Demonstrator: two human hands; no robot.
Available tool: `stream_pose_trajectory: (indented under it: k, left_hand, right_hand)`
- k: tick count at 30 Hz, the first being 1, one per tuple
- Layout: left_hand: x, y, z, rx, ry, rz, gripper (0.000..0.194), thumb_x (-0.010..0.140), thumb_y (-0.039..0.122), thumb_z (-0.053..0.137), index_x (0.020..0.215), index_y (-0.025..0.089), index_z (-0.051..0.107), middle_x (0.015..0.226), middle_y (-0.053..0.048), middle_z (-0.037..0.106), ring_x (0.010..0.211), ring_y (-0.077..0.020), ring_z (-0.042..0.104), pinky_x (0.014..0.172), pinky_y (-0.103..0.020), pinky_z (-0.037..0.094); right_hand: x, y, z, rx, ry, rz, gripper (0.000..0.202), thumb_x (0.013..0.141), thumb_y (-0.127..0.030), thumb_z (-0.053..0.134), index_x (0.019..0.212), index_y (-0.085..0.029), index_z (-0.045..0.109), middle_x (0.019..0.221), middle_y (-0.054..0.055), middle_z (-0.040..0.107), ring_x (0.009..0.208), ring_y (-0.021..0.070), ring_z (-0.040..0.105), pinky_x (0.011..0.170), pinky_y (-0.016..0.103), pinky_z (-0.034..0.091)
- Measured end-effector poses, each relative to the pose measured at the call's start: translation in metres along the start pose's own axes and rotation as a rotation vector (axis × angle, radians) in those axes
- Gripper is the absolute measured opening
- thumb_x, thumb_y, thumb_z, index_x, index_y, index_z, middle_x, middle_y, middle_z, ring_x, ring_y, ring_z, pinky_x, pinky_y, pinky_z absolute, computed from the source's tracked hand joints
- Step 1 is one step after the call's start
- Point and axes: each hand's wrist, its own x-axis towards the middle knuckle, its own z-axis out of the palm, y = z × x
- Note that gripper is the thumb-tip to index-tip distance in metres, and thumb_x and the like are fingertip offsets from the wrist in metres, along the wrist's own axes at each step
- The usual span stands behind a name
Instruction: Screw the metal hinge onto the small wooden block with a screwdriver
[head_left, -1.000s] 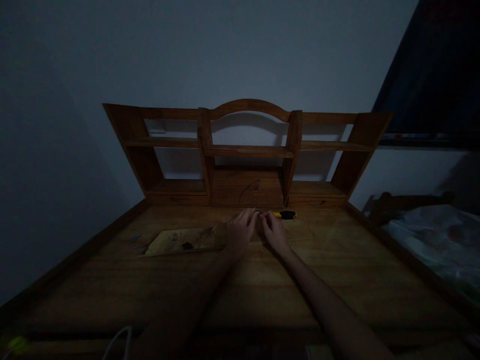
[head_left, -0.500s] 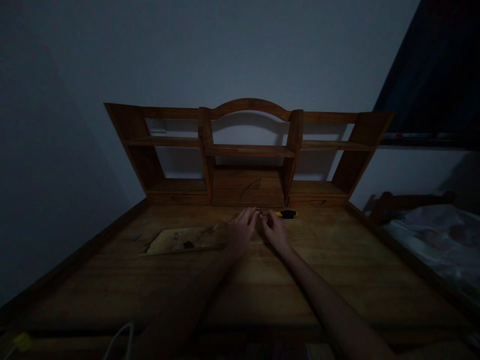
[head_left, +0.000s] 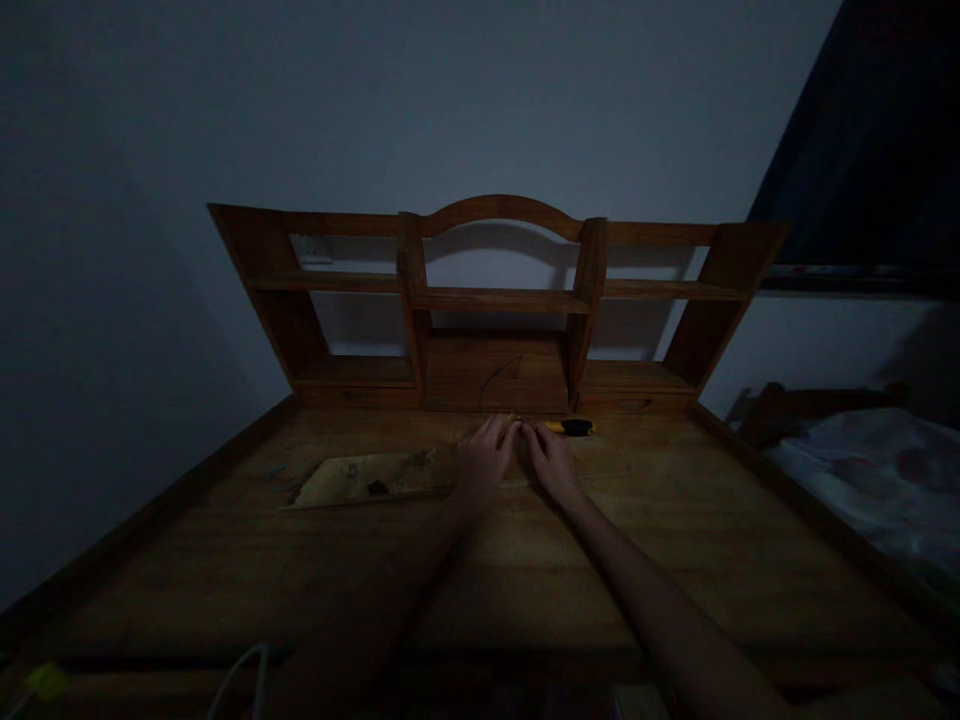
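The left hand (head_left: pixel 482 458) and right hand (head_left: pixel 552 462) nearly meet beside a yellow-and-black tool (head_left: pixel 576 427) on the counter (head_left: pixel 705 520), grip too dim to tell.

The wooden table (head_left: pixel 517 570) carries a shelf (head_left: pixel 499 300) along its far edge. Near that edge, right of the middle, lies a yellow-and-black tool (head_left: pixel 576 428); nearer the left edge, a stained strip (head_left: pixel 345 482), with grey bits (head_left: pixel 275 471) beside its ragged end.

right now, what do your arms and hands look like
The left hand and right hand are gloveless, with no watch or bracelet visible; it is too dim to rule out rings. The right forearm shows no sleeve; the left forearm is bare near the wrist, too dark farther back to tell.
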Motion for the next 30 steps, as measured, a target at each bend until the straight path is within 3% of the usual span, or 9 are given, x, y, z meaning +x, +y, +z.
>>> stream_pose_trajectory:
  k: [13, 30]
  left_hand:
    - [-0.0001, 0.0003, 0.0004, 0.013, 0.024, 0.007, 0.022, 0.099, 0.036, 0.048, 0.109, 0.023, 0.063, 0.105, -0.003, 0.071, 0.094, -0.0175, 0.067, 0.08, -0.026, 0.046]
    - [0.001, 0.0011, 0.0009, 0.061, 0.028, -0.025, 0.023, 0.097, 0.039, 0.05, 0.106, 0.023, 0.064, 0.102, -0.003, 0.072, 0.087, -0.0171, 0.066, 0.074, -0.025, 0.044]
  right_hand:
    - [-0.0004, 0.0001, 0.0002, -0.012, 0.013, -0.005, 0.029, 0.098, -0.044, 0.04, 0.092, -0.023, 0.06, 0.086, 0.004, 0.07, 0.079, 0.0207, 0.065, 0.072, 0.029, 0.043]
    - [-0.0005, -0.0056, -0.0027, 0.004, 0.053, -0.005, 0.025, 0.096, -0.044, 0.045, 0.098, -0.023, 0.058, 0.074, 0.001, 0.066, 0.065, 0.0183, 0.06, 0.061, 0.027, 0.039]
